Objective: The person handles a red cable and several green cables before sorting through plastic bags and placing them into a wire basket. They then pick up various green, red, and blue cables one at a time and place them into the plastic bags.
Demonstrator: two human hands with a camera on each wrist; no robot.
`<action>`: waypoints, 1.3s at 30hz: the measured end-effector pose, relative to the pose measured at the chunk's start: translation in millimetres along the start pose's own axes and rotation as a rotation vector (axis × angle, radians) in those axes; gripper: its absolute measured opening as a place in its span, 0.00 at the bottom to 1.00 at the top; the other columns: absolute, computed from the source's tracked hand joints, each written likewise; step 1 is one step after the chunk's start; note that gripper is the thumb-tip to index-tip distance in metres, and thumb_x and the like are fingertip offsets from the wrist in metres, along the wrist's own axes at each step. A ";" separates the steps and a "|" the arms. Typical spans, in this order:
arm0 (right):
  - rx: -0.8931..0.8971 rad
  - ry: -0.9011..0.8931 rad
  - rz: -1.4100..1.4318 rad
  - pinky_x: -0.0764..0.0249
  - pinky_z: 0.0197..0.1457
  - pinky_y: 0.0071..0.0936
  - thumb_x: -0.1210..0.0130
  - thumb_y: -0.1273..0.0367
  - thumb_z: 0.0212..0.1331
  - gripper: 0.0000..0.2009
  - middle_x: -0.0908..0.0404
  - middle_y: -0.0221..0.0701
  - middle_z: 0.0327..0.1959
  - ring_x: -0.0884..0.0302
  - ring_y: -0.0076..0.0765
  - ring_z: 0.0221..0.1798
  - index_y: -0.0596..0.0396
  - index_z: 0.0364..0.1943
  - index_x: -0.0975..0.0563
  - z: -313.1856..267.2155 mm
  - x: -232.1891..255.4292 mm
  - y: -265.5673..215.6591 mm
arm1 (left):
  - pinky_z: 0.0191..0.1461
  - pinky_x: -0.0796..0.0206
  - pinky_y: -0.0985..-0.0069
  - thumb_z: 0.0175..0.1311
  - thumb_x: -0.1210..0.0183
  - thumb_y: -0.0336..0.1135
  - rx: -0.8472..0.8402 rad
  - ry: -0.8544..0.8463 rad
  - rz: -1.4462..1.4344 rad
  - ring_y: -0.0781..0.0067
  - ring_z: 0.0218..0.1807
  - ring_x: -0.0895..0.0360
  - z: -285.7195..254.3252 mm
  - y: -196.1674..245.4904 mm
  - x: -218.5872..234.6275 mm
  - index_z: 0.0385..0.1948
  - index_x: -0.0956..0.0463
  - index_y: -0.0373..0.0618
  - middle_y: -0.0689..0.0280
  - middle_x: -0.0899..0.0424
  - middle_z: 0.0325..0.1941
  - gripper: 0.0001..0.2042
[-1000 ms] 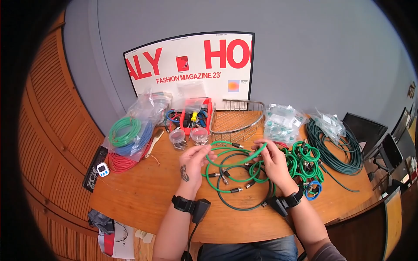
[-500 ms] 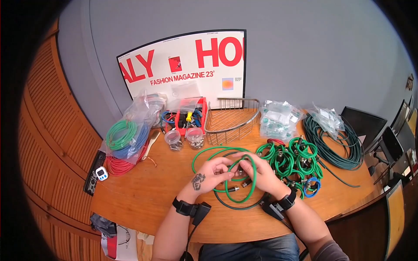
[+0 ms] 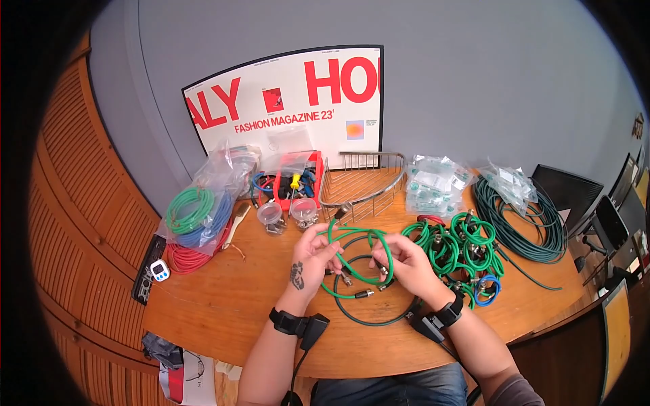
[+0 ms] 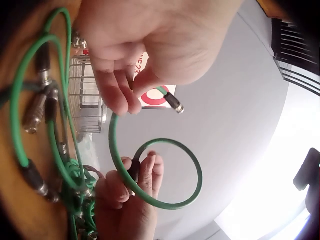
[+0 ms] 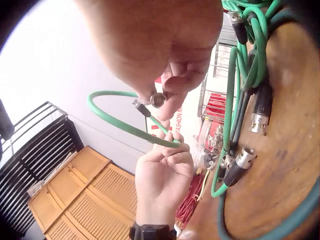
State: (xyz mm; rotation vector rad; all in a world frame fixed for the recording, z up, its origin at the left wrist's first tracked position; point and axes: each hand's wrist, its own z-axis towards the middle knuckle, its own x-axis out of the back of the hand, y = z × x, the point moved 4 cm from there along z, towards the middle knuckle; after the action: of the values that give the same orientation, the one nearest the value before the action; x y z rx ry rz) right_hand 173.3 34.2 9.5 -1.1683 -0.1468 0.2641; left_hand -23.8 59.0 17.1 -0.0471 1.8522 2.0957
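Note:
A green cable (image 4: 200, 175) with metal-tipped black connectors is held in the air between both hands, curling in a loop. My left hand (image 3: 313, 260) pinches it between thumb and fingers, and one free connector end (image 4: 174, 102) pokes out past that hand. My right hand (image 3: 409, 267) grips the cable's other end, with a metal connector (image 5: 158, 100) showing between thumb and fingers. Below the hands, more green cable (image 3: 342, 295) and a dark green cable (image 3: 352, 318) lie in loose loops on the wooden table (image 3: 223, 318).
Coiled green cables (image 3: 447, 254) are heaped right of the hands, beside a large dark green coil (image 3: 555, 237). Behind stand a wire basket (image 3: 362, 196), a red bin (image 3: 313, 176), small clear cups (image 3: 271, 215) and plastic bags (image 3: 437, 186). Bagged coils (image 3: 189, 210) lie left.
The hands came together around the green cable loop, then drew slightly apart. One connector end now stands up above the left hand, and the loop between the hands has changed shape.

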 end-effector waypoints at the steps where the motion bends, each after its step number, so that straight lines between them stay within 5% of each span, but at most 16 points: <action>1: 0.001 0.000 0.000 0.23 0.32 0.20 0.47 0.71 0.69 0.14 0.16 0.28 0.34 0.21 0.21 0.30 0.58 0.55 0.29 -0.5 3.4 1.2 | 0.23 0.30 0.78 0.68 0.44 0.29 0.023 0.006 -0.030 0.75 0.22 0.23 -0.6 0.3 -1.3 0.51 0.31 0.42 0.61 0.21 0.30 0.13; 3: -0.265 -0.108 -0.154 0.23 0.38 0.20 0.48 0.69 0.70 0.14 0.17 0.26 0.36 0.19 0.22 0.36 0.58 0.56 0.26 -1.8 5.9 9.9 | 0.24 0.29 0.77 0.68 0.44 0.30 0.036 0.011 -0.050 0.74 0.22 0.23 -0.9 -0.1 -1.2 0.50 0.31 0.42 0.61 0.21 0.30 0.11; 7: -0.312 -0.147 -0.052 0.22 0.45 0.22 0.49 0.69 0.70 0.15 0.16 0.29 0.39 0.18 0.24 0.42 0.57 0.58 0.26 -2.2 5.1 1.9 | 0.26 0.26 0.74 0.70 0.46 0.31 0.065 0.055 -0.239 0.71 0.24 0.21 -2.0 -3.3 0.5 0.45 0.33 0.43 0.59 0.20 0.32 0.08; 9: -0.214 -0.112 0.448 0.22 0.49 0.24 0.47 0.70 0.69 0.14 0.15 0.32 0.42 0.18 0.25 0.46 0.58 0.55 0.23 -4.1 2.0 0.0 | 0.27 0.26 0.73 0.70 0.47 0.30 0.065 0.064 -0.311 0.69 0.25 0.20 -1.4 -5.7 -0.5 0.45 0.34 0.43 0.59 0.21 0.34 0.07; 16: -0.248 -0.115 0.159 0.23 0.55 0.26 0.44 0.70 0.67 0.16 0.16 0.34 0.46 0.19 0.29 0.49 0.58 0.57 0.26 -2.1 4.5 9.9 | 0.29 0.24 0.74 0.70 0.49 0.27 0.020 0.083 -0.249 0.66 0.28 0.18 -4.3 -4.5 -7.9 0.52 0.34 0.41 0.60 0.22 0.36 0.11; 20: -0.173 0.078 0.271 0.24 0.56 0.28 0.50 0.66 0.71 0.13 0.18 0.33 0.47 0.20 0.30 0.51 0.56 0.54 0.27 1.4 1.8 1.3 | 0.28 0.25 0.77 0.70 0.49 0.28 -0.060 0.209 -0.212 0.71 0.27 0.20 -2.4 -2.9 2.1 0.55 0.34 0.40 0.61 0.23 0.35 0.14; 22: -0.146 0.143 0.348 0.24 0.55 0.29 0.53 0.64 0.73 0.12 0.18 0.32 0.46 0.20 0.30 0.51 0.56 0.53 0.28 4.8 5.1 -4.6 | 0.27 0.27 0.79 0.71 0.49 0.29 -0.240 0.281 -0.124 0.75 0.25 0.22 -1.2 1.6 12.1 0.56 0.33 0.39 0.62 0.23 0.34 0.14; 28: -0.068 0.355 0.358 0.25 0.46 0.22 0.58 0.61 0.75 0.14 0.22 0.26 0.35 0.21 0.25 0.41 0.55 0.51 0.28 6.9 45.7 -11.5 | 0.26 0.29 0.80 0.71 0.49 0.29 -0.401 0.431 -0.059 0.76 0.22 0.23 -1.6 16.5 26.7 0.58 0.34 0.38 0.62 0.22 0.34 0.15; 39: -0.159 0.246 -0.086 0.29 0.36 0.16 0.51 0.62 0.72 0.16 0.21 0.20 0.32 0.29 0.13 0.33 0.57 0.54 0.23 1.8 17.4 -10.4 | 0.26 0.26 0.81 0.72 0.47 0.32 -0.183 0.054 0.146 0.73 0.24 0.19 -5.9 -5.1 -17.7 0.58 0.31 0.34 0.63 0.22 0.36 0.17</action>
State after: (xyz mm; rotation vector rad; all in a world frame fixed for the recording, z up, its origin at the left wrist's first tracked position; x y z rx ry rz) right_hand 190.9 36.8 19.4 -1.3384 -0.0012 0.0319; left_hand -6.9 49.6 15.8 -0.0134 1.7358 2.3812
